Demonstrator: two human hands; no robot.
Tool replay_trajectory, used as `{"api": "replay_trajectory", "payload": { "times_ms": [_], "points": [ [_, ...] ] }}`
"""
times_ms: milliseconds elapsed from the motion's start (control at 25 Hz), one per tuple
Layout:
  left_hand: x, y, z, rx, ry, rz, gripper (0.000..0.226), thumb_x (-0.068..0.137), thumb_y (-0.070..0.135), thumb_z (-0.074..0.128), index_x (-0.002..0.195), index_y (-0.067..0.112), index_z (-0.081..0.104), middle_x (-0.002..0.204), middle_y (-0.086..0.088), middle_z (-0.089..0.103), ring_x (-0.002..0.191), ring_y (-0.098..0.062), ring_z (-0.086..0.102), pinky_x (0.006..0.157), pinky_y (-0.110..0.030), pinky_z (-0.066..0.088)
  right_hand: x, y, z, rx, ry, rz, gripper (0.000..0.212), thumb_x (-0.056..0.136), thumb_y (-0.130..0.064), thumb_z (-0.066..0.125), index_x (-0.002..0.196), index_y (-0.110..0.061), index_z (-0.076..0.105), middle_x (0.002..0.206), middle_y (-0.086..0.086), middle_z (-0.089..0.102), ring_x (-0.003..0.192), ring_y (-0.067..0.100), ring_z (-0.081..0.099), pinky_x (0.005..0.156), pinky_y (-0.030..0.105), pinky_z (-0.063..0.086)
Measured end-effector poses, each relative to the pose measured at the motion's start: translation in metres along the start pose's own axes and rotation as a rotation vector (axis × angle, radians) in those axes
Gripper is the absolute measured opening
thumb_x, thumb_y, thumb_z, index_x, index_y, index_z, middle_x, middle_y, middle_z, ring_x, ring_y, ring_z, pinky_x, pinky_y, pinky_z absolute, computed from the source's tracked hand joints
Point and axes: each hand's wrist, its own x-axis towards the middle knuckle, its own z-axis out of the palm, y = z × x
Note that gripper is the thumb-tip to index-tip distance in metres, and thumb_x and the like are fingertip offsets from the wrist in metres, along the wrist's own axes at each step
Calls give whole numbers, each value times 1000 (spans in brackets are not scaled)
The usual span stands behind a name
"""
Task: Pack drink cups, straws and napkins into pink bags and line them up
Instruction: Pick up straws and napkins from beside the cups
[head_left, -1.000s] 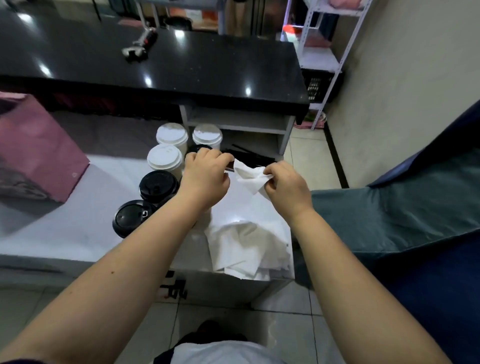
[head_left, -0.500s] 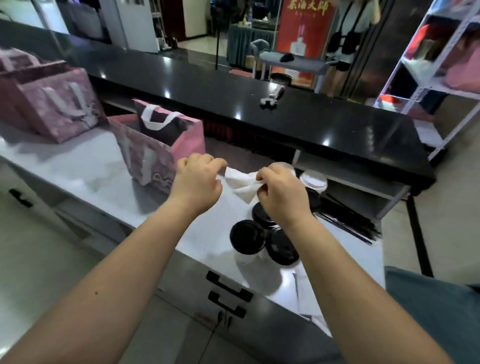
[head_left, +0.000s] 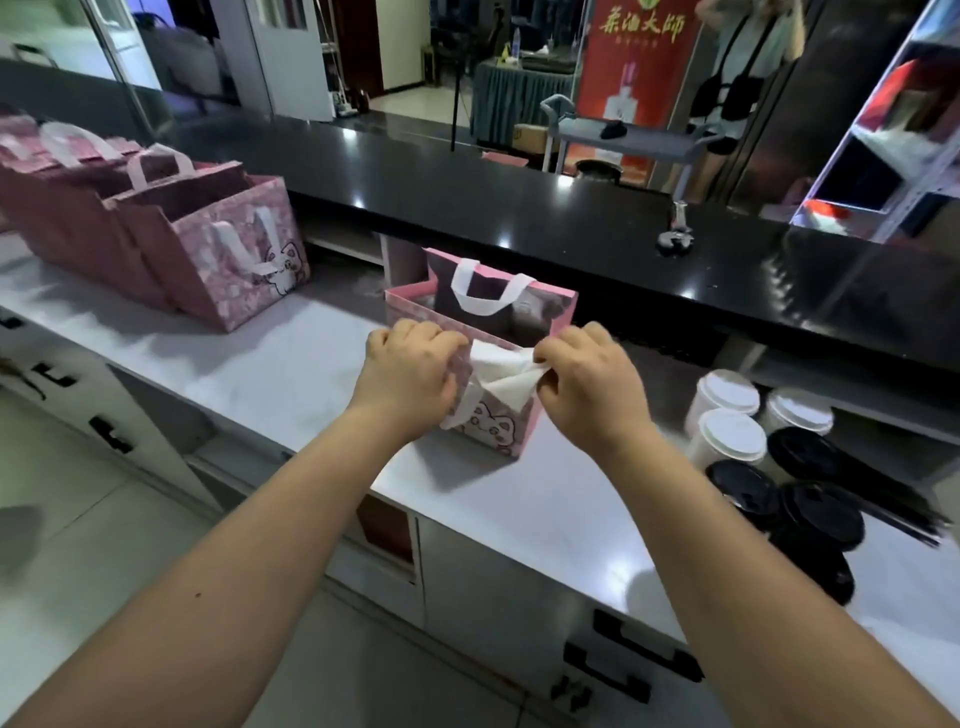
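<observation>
Judging by the pink bags (head_left: 228, 260) lined up at the left of the desk (head_left: 291, 374), the task is midway: left hand (head_left: 410, 374) and right hand (head_left: 587, 384), each grip pinching the napkin (head_left: 501, 374), hold it at the open bag (head_left: 563, 306) mouth, while lidded cups (head_left: 732, 431) wait unpacked.

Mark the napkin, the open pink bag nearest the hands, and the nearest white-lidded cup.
napkin (head_left: 501, 374), head view, middle of the white sheet.
open pink bag (head_left: 496, 428), head view, front wall at the cat print.
white-lidded cup (head_left: 732, 434), head view, centre of its lid.
</observation>
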Motion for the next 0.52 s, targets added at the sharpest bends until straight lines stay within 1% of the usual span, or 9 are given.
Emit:
{"api": "replay_trajectory", "payload": {
  "times_ms": [120, 240, 320, 400, 480, 520],
  "points": [
    [43, -27, -3, -1, 0, 31, 44, 80, 22, 58, 124, 23, 58, 119, -1, 59, 117, -27, 47, 95, -41, 29, 45, 7, -3, 31, 97, 53, 14, 73, -2, 62, 85, -3, 67, 81, 10, 63, 77, 32, 49, 63, 41, 46],
    [85, -51, 6, -34, 3, 23, 42, 82, 24, 59, 124, 25, 57, 118, 2, 59, 116, -25, 47, 97, -42, 30, 82, 15, 14, 95, 147, 142, 14, 77, -7, 64, 91, -5, 68, 84, 7, 64, 82, 29, 49, 68, 41, 46],
    [106, -64, 17, -50, -22, 16, 38, 83, 30, 62, 120, 27, 59, 116, 4, 60, 115, -24, 48, 97, -42, 32, 95, 19, 33, 150, 103, 206, 16, 80, -9, 63, 95, -8, 68, 89, 5, 64, 88, 26, 50, 72, 41, 47],
    [125, -76, 31, -40, -93, 38, 35, 81, 36, 65, 116, 30, 61, 112, 7, 63, 114, -22, 50, 95, -41, 34, 107, 26, 54, 199, 24, 256, 16, 82, -10, 62, 98, -11, 67, 93, 2, 64, 92, 22, 51, 75, 40, 48],
    [143, -85, 44, -85, -185, 92, 37, 77, 38, 69, 112, 30, 63, 108, 9, 63, 114, -20, 50, 95, -39, 35, 115, 33, 73, 259, -103, 295, 16, 83, -11, 62, 98, -14, 67, 95, 0, 64, 93, 20, 53, 76, 40, 50],
    [151, -89, 50, -140, -219, 124, 41, 75, 37, 71, 114, 30, 63, 110, 10, 63, 116, -18, 49, 97, -39, 36, 118, 36, 82, 273, -182, 299, 17, 82, -11, 60, 97, -16, 67, 95, 1, 64, 92, 20, 55, 75, 41, 51]
  ]
}}
